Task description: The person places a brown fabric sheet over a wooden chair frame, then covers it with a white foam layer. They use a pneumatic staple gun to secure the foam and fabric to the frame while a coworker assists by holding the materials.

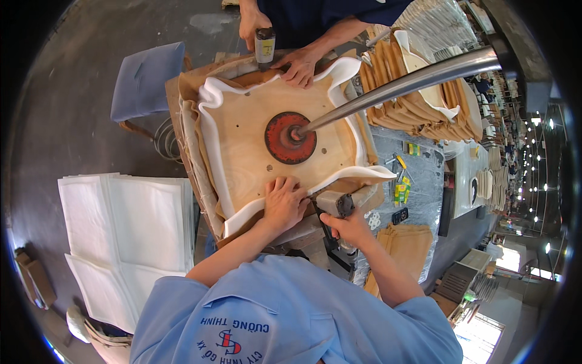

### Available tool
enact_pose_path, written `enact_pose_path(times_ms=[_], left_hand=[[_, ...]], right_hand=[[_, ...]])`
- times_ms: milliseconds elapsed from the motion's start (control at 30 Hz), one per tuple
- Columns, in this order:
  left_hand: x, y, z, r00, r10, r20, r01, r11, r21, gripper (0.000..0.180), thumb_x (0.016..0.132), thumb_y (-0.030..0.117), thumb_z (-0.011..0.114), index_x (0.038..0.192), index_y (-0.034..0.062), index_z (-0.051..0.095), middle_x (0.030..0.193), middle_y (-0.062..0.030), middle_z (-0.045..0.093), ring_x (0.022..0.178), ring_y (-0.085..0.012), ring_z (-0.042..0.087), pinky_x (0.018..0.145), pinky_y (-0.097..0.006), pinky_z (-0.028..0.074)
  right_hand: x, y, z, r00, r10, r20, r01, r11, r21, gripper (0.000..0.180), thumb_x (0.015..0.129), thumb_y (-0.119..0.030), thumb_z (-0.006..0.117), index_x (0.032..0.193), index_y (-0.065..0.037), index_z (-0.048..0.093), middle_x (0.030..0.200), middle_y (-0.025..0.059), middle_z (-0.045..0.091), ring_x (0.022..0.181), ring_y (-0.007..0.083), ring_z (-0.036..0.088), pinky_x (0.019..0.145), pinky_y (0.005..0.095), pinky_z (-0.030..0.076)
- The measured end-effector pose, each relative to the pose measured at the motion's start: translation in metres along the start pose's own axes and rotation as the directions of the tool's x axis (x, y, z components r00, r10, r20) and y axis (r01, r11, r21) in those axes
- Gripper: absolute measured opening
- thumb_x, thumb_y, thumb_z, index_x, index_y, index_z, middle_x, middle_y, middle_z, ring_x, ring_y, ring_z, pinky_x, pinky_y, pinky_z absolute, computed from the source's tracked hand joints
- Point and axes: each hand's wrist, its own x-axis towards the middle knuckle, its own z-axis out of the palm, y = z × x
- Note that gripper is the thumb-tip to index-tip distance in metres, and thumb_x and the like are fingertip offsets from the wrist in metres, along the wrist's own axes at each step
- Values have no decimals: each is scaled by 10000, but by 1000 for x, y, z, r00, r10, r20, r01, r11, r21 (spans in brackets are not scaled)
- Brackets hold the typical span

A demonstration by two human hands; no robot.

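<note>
A square plywood seat panel lies underside up, with white foam curling round its edges and brown cover fabric outside the foam. A round red-and-black press pad on a steel rod bears on its middle. My left hand is closed at the near edge, fingertips pressing the folded cover fabric against the wood. My right hand grips a grey staple gun by its handle, its nose close to that edge, right of my left hand.
Across the panel, a co-worker's hand holds another staple gun; their other hand presses the far edge. A blue-cushioned stool and white sheets stand left. Stacked brown covers and a plastic-covered table are right.
</note>
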Motion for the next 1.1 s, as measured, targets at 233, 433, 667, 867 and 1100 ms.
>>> enact_pose_path(times_ms=[233, 433, 667, 867, 1100], left_hand=[[6, 0, 7, 999, -9, -51, 8, 1000, -14, 173, 837, 224, 831, 980, 140, 783, 1334, -55, 605, 1243, -319, 545, 1046, -506, 396], [3, -6, -7, 999, 14, -41, -16, 999, -37, 182, 796, 201, 860, 938, 113, 787, 1336, -60, 624, 1283, -324, 540, 1083, -503, 399], [3, -5, -7, 999, -9, -43, 6, 996, -86, 153, 785, 167, 854, 897, 99, 775, 1305, -71, 632, 1289, -331, 534, 1115, -513, 395], [4, -5, 4, 997, -57, -57, 49, 991, -122, 125, 787, 115, 807, 901, 89, 764, 1282, -73, 620, 1278, -340, 529, 1124, -522, 390], [4, -6, 1, 997, -21, -69, 15, 996, -86, 114, 778, 114, 809, 882, 89, 770, 1296, -78, 618, 1293, -347, 527, 1142, -516, 395]], right_hand=[[14, -12, 9, 998, 33, -45, -36, 998, -54, 266, 944, -230, 870, 967, -16, 714, 670, 10, 643, 509, 113, 589, 488, 310, 456], [14, -17, 7, 999, 35, -35, -38, 997, -73, 278, 940, -237, 870, 1001, -11, 720, 695, 8, 659, 514, 106, 596, 487, 302, 467], [2, -5, 5, 1000, 5, 1, -5, 1000, -10, 325, 951, -210, 855, 1164, 4, 736, 730, 8, 671, 523, 96, 599, 485, 286, 472], [2, -12, 15, 999, -35, 8, 35, 999, 18, 298, 945, -273, 884, 980, -28, 718, 670, 4, 647, 522, 110, 594, 496, 306, 449], [15, -13, 23, 996, -61, -63, 48, 978, -203, 428, 933, -203, 866, 1283, 3, 731, 784, 35, 701, 540, 103, 608, 513, 304, 482]])
